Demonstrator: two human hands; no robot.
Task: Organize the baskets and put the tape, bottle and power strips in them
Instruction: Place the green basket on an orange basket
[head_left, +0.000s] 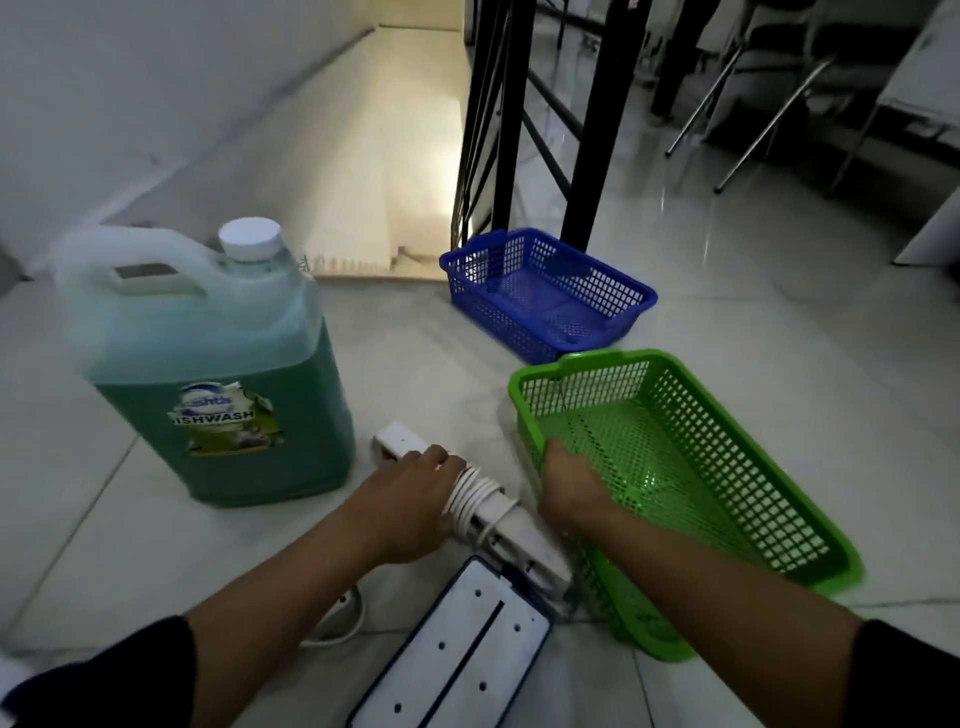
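Observation:
A white power strip (524, 540) with its cord coiled around it lies on the tiled floor. My left hand (410, 499) is closed over its middle, on the coiled cord. My right hand (571, 488) grips the near long rim of the green basket (727, 467), which is tilted and has nothing in it. A second, larger white power strip (467, 660) with a dark edge lies near the bottom middle. A big jug of green dishwash liquid (208, 374) with a white cap stands at the left. The blue basket (545, 296) sits farther back, also bare inside. No tape is in view.
Black metal frame legs (587, 130) rise just behind the blue basket. A stairwell drops away past the floor edge (374, 270) at the back. Chair legs (753, 130) stand far right. A white plug and cord (343, 613) lie under my left forearm.

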